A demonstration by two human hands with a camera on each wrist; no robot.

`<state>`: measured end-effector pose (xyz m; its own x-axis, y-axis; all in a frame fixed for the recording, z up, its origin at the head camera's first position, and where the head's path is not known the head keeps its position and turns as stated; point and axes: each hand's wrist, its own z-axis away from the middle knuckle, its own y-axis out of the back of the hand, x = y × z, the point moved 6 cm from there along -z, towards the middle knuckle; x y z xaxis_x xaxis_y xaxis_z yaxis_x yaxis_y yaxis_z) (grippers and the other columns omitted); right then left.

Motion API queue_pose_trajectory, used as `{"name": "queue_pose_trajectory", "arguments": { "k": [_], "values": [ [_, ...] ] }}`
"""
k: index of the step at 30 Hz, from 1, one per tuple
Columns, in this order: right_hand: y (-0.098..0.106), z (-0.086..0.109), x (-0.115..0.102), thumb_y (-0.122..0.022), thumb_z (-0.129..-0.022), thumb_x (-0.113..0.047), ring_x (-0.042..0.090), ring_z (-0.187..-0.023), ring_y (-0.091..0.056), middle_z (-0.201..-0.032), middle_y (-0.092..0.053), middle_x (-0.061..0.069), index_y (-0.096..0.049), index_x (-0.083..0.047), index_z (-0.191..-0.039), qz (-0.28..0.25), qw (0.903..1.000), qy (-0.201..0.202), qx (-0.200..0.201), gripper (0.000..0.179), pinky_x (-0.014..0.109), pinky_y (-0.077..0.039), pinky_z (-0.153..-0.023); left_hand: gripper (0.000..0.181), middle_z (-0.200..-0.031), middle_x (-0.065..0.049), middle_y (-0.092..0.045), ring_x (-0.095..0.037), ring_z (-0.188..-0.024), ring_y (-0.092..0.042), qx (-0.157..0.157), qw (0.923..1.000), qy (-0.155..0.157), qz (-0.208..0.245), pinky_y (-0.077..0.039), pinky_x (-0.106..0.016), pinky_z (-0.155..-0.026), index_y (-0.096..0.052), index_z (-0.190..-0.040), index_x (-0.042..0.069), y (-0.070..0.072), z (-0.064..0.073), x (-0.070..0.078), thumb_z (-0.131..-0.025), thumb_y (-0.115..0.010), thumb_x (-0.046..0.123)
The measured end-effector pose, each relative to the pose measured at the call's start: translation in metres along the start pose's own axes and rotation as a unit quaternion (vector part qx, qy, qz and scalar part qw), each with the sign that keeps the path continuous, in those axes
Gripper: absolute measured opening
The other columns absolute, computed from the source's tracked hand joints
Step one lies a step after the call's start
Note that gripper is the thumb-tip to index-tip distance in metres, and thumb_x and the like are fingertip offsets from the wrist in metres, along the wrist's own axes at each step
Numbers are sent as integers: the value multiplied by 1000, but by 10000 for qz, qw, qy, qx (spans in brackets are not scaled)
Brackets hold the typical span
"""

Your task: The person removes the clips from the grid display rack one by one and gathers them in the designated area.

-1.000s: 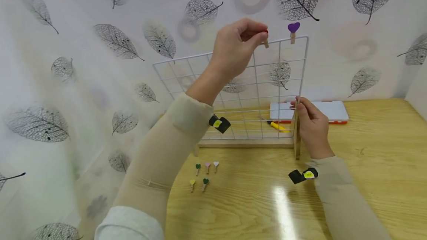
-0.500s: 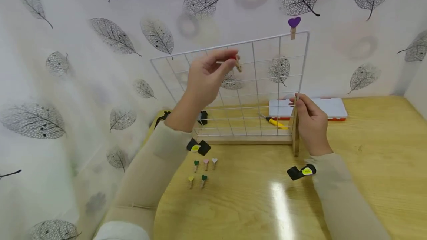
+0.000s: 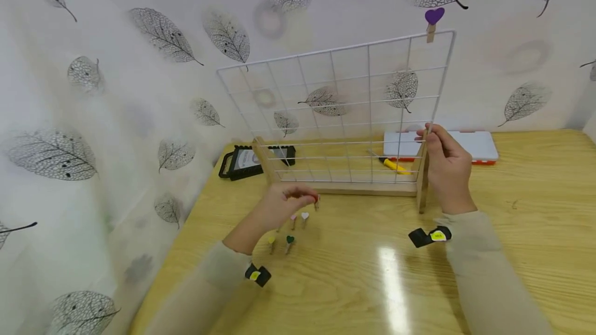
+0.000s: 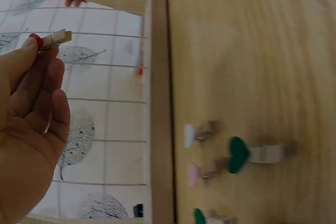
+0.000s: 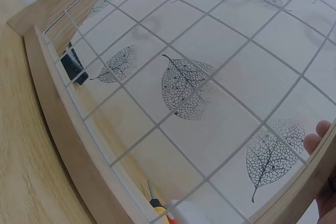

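My left hand (image 3: 279, 204) pinches a small wooden clothespin with a red heart (image 4: 35, 40) between thumb and fingertips, low in front of the stand's base. My right hand (image 3: 450, 169) grips the right wooden upright (image 3: 422, 180) of a stand holding a white wire grid (image 3: 351, 87). A purple heart clothespin (image 3: 433, 20) is clipped at the grid's top right. On the table lie more heart clothespins: yellow (image 3: 271, 242), dark green (image 3: 290, 242), white (image 3: 304, 217) and pink (image 4: 194, 174). Another green one (image 4: 200, 216) is partly cut off in the left wrist view.
Behind the grid lies a black case (image 3: 253, 162) with a handle, left. A yellow-handled tool (image 3: 396, 166) and a white box (image 3: 475, 146) with a red base lie behind on the right. A leaf-printed curtain (image 3: 116, 118) hangs past the wooden table's (image 3: 354, 273) back and left edges.
My left hand has come down and left from the grid's top wire, carrying the red heart clothespin. My right hand keeps its grip on the upright. The head view has shifted slightly.
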<state>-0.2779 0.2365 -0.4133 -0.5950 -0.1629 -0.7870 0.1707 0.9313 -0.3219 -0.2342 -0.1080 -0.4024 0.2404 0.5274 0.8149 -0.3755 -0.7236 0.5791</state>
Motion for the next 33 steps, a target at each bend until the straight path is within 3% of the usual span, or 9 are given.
{"name": "queue_pose_trajectory", "arguments": {
  "k": [5, 10, 17, 21, 25, 33],
  "values": [
    [-1, -2, 1, -57, -101, 0, 14, -103, -68, -111, -74, 1, -70, 2, -122, -321, 9994, 114, -56, 25, 19, -50, -95, 18, -99, 15, -71, -15, -76, -58, -623, 9937, 658, -652, -49, -30, -61, -78, -105, 26, -24, 16, -43, -100, -64, 36],
    [-3, -2, 0, -57, -102, -1, 13, -104, -68, -112, -74, 2, -70, 2, -123, -66, 9996, 241, -98, 25, 20, -51, -95, 13, -92, 12, -70, -11, -63, -54, -803, 9915, 754, -698, -48, -27, -55, -77, -102, 25, -36, 31, -65, -101, -65, 28],
    [2, -5, 0, -57, -102, -2, 13, -105, -67, -108, -74, 2, -70, 0, -124, 114, 9999, 118, -53, 25, 18, -50, -95, 9, -96, 15, -67, -7, -94, -58, -566, 9922, 306, -1070, -51, -29, -83, -76, -96, 25, -43, 33, -67, -99, -68, 22],
    [2, -5, 1, -57, -102, -1, 13, -104, -67, -109, -74, 3, -70, 1, -124, 91, 9999, 113, -75, 26, 18, -50, -95, 9, -97, 12, -65, -9, -91, -56, -467, 9895, 48, -1364, -51, -28, -80, -77, -97, 20, -44, 34, -63, -98, -69, 16],
    [4, -4, -1, -57, -102, -2, 14, -104, -67, -109, -74, 3, -70, 0, -124, 181, 9998, 104, -77, 25, 18, -50, -95, 8, -100, 11, -67, -10, -98, -57, -383, 9839, -151, -1737, -51, -33, -88, -77, -98, 20, -44, 34, -62, -97, -69, 17],
    [4, -1, -2, -58, -102, -4, 13, -102, -67, -109, -74, 0, -68, 3, -125, 244, 9997, 57, -2, 26, 18, -50, -95, 10, -106, 7, -72, -21, -116, -62, -458, 9780, -283, -2016, -44, -45, -108, -78, -101, 18, -48, 35, -70, -96, -70, 19]
  ]
}}
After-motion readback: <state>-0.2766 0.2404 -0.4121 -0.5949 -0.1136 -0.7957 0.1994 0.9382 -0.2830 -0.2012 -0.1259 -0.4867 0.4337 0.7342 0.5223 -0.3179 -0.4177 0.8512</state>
